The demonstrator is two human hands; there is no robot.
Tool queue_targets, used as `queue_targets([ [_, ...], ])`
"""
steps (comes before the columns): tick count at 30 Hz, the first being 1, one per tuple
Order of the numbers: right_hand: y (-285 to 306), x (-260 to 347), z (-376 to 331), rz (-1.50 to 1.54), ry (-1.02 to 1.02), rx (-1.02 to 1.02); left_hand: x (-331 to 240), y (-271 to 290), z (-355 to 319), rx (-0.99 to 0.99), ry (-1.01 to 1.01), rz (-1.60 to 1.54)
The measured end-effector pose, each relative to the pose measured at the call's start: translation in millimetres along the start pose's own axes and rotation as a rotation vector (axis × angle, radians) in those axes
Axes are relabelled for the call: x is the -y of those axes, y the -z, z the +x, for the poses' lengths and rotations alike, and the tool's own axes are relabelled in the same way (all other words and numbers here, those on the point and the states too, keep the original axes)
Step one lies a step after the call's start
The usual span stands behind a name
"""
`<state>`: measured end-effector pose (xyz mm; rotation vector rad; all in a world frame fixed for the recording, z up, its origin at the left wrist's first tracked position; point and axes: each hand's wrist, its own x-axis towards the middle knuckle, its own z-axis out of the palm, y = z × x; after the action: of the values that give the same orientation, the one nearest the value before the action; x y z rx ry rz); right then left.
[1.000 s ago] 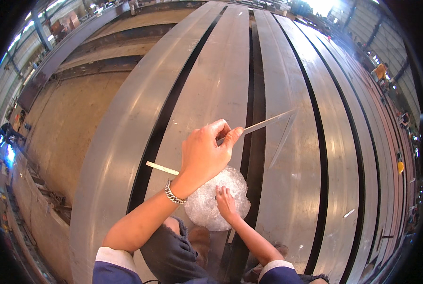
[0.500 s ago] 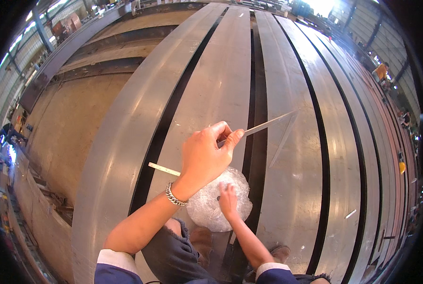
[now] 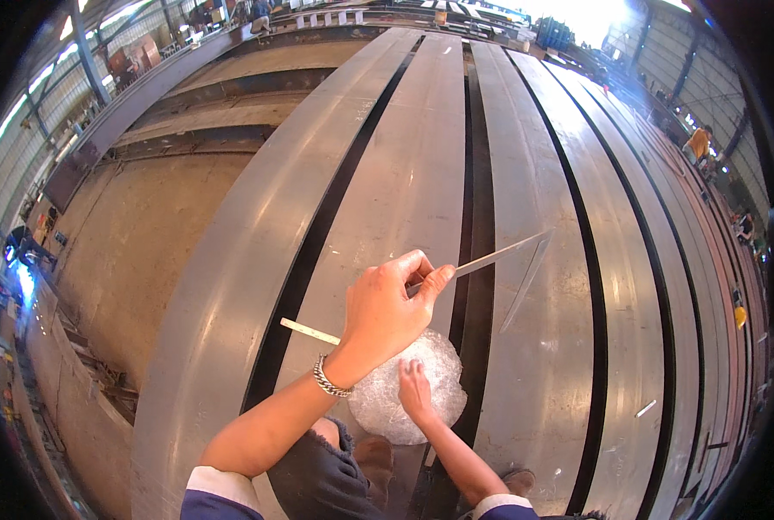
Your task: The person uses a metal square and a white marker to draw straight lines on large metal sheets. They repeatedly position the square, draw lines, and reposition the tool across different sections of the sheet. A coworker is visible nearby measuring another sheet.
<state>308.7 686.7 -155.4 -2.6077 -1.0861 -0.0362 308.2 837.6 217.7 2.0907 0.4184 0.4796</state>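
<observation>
My left hand (image 3: 393,299), with a chain bracelet at its wrist, pinches one leg of a thin metal square (image 3: 504,253). The square slants up to the right above the steel plates, and its second leg (image 3: 525,286) angles back down from the far corner. My right hand (image 3: 414,390) is lower down, over a round bundle of clear, crinkled plastic wrap (image 3: 387,414). Its fingers are curled; whether something small is between them is hidden. A pale yellow-green measuring strip (image 3: 309,331) lies to the left, its right end hidden behind my left arm.
Long steel plates (image 3: 387,173) run away from me with dark gaps between them. A short white stick (image 3: 646,408) lies on a plate at right. At far left, someone (image 3: 30,243) crouches beside a bright welding glare. Another person in orange (image 3: 697,146) is at far right.
The whole view has tilted up slightly, so hands and plates sit lower in the picture. My left hand keeps its pinch on the square. My right hand's fingers are less blurred.
</observation>
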Motion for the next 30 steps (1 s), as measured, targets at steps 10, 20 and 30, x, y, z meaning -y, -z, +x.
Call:
queue_targets([
  [10,-3,-18,4,0.035,-0.036,0.080,-8,5,-1,0.017,0.012,0.025],
  [20,7,-12,-6,0.047,0.122,0.106,-8,4,-4,-0.005,0.004,0.073],
  [30,11,14,3,-0.013,0.113,0.124,-1,7,-2,0.009,-0.041,0.067],
])
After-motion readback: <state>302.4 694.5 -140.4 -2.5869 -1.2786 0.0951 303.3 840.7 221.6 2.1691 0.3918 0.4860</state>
